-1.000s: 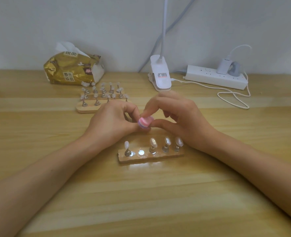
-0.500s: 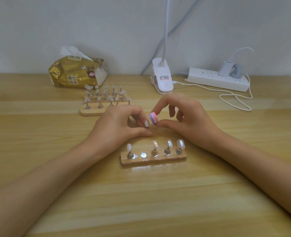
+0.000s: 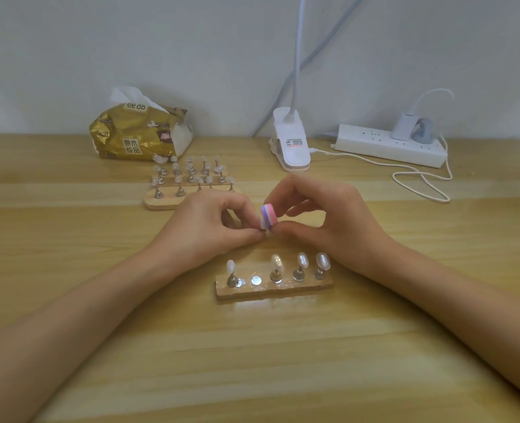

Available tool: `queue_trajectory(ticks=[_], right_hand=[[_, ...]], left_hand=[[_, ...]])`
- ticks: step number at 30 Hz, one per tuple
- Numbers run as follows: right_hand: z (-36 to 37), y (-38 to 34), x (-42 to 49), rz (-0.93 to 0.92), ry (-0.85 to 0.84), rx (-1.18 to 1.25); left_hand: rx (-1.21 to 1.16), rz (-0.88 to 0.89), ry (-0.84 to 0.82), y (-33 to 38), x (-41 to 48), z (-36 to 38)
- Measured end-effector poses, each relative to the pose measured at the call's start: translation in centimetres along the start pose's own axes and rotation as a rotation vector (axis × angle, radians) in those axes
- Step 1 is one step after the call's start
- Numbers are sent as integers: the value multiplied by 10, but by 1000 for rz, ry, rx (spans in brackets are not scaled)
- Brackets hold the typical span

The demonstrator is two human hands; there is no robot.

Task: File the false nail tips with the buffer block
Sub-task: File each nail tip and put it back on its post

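Just behind the stand (image 3: 274, 290), left hand (image 3: 203, 227) pinches a nail tip (image 3: 263, 225) low, near its base; right hand (image 3: 338, 221) pinches the buffer (image 3: 268, 215) against it. The tip looks thin, light and springy, so it could flick away. The buffer seems to be soft foam: squeeze its sides gently.

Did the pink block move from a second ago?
Yes. The pink block now sits a little higher above the near wooden stand than before, and it has turned from lying flat to standing on its edge.
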State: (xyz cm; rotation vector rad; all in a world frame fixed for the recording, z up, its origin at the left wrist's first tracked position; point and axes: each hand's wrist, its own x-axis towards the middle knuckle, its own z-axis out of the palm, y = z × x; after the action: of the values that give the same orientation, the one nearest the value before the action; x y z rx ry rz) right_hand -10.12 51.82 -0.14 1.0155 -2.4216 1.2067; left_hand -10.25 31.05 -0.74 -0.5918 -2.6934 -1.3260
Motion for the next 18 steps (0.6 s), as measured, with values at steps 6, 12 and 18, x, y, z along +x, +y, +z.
queue_trajectory(ticks=[6,12,18], right_hand=[[1,2,1,-16,12,0],[2,3,2,-55,7,-9],[2,7,2,-58,-24,-53]], left_hand=[[10,-20,19,2,1,3],[22,-32,9,2,1,3],[12,-40,13,2,1,4]])
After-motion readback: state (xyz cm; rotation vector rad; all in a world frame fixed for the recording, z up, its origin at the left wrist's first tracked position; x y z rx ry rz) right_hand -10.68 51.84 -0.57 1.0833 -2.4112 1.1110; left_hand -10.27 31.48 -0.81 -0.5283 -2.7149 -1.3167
